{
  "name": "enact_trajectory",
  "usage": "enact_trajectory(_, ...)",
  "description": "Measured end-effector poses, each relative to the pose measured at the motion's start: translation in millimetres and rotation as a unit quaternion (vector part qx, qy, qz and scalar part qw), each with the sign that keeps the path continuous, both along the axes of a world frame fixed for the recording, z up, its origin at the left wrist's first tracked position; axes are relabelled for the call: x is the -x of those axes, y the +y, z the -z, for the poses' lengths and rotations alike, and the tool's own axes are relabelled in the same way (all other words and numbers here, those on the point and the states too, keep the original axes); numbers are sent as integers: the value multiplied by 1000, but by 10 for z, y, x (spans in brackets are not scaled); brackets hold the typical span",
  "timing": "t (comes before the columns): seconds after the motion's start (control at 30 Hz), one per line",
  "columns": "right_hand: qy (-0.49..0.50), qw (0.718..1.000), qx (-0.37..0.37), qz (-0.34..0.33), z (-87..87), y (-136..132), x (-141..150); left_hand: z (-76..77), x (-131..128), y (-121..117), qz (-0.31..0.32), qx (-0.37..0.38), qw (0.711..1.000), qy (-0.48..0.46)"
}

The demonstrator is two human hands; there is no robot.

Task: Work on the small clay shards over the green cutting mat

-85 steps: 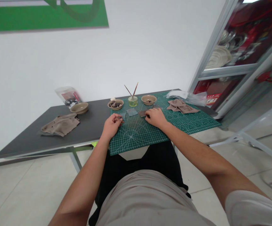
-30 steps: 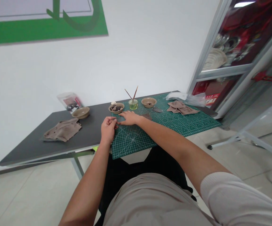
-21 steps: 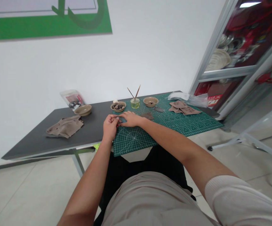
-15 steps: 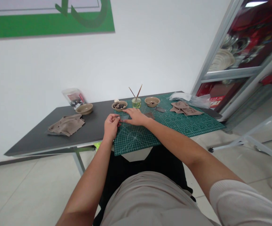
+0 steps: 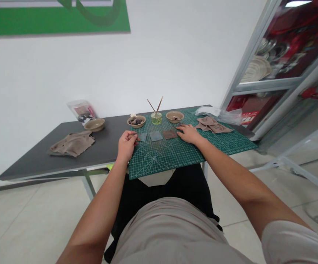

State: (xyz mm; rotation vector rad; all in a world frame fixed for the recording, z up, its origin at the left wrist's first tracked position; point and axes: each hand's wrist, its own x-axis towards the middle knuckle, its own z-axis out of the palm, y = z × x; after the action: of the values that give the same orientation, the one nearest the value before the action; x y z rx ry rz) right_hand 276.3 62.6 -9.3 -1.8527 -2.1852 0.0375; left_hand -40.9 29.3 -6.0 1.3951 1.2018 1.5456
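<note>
My left hand (image 5: 126, 145) sits at the left edge of the green cutting mat (image 5: 159, 163), its fingertips pinched on a small dark piece (image 5: 135, 139). Just beyond those fingertips lies a small grey-blue square sheet (image 5: 142, 136), with a second one (image 5: 156, 136) beside it. My right hand (image 5: 188, 134) rests flat and open on the mat, holding nothing. Its fingers are next to a brown square sheet (image 5: 170, 134). Behind the sheets stand a bowl of dark fragments (image 5: 136, 121), a glass jar of green liquid with brushes (image 5: 156, 118), and a second bowl (image 5: 174, 116).
A third bowl (image 5: 94, 124), a clear bag (image 5: 81, 112) and a brown cloth (image 5: 72, 144) are on the grey table (image 5: 32, 165) left of the mat. Another cloth (image 5: 211, 125) and a plastic bag (image 5: 207, 110) lie at the right. A glass cabinet (image 5: 269, 62) stands right.
My right hand has slid right, away from my left hand, to beside the brown sheet, uncovering the grey-blue sheets. My left hand stays at the mat's edge, still pinched.
</note>
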Motion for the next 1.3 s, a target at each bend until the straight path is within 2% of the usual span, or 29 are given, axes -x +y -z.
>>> enact_trajectory(0.13, 6, 1000, -9, 15, -7, 34, -39, -12, -5, -11, 4, 0, 1000, 1)
enact_trajectory(0.37, 7, 994, -11, 107, -66, 62, -74, -19, 0, -12, 11, 1, 1000, 10)
enact_trajectory(0.5, -21, 994, -6, 111, -120, 168, -112, -24, 0, -15, 14, 7, 1000, 8)
enact_trajectory(0.7, -119, 990, 18, 71, -249, 265, -166, -17, -14, -10, 24, 1, 1000, 6)
enact_trajectory(0.83, -103, 987, -55, 110, -368, 123, -203, -26, -11, -5, 13, 2, 1000, -1)
enact_trajectory(0.97, -38, 981, -129, 140, -442, -154, -264, -93, -65, -65, 9, -17, 998, 59)
enact_trajectory(1.03, -7, 983, -120, 140, -429, -278, -280, -139, -132, -111, 15, -30, 995, 95)
enact_trajectory(1.13, 59, 991, -72, 94, -375, -387, -272, -188, -262, -172, 49, -35, 991, 124)
enact_trajectory(1.2, 87, 993, -46, 61, -348, -409, -250, -197, -338, -197, 72, -24, 988, 131)
enact_trajectory(1.3, 88, 994, -50, 44, -328, -402, -218, -184, -404, -210, 94, -19, 987, 130)
